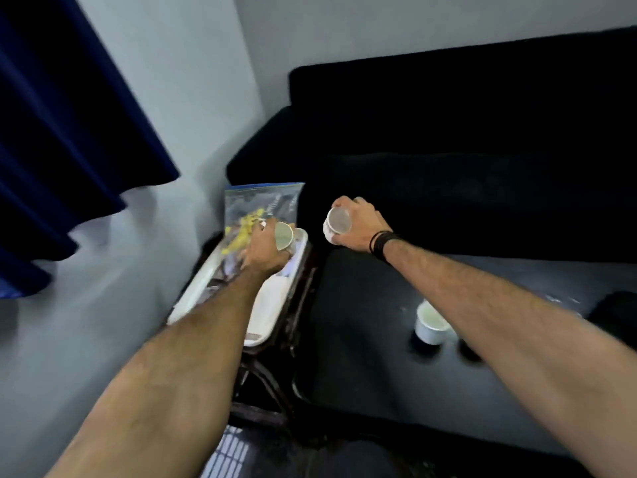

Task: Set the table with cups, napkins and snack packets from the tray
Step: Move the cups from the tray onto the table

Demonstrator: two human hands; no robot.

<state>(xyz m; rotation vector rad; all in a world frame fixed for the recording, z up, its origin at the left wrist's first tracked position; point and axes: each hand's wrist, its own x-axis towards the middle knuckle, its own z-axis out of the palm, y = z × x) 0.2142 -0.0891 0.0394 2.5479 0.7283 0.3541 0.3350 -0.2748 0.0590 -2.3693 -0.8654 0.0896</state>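
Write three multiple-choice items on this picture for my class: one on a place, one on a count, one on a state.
1. Where does the standing cup rest?
A. on the tray
B. on the dark table
C. on the sofa

2. How many cups show in all?
A. one
B. two
C. three

3. What is the right hand doing?
A. gripping a cup
B. lying flat on the table
C. holding a napkin

Key: 1 B, it stands on the table, apart from the tray. 2 C, one in each hand, one on the table. 3 A, its fingers curl round a white cup; the left hand grips another.
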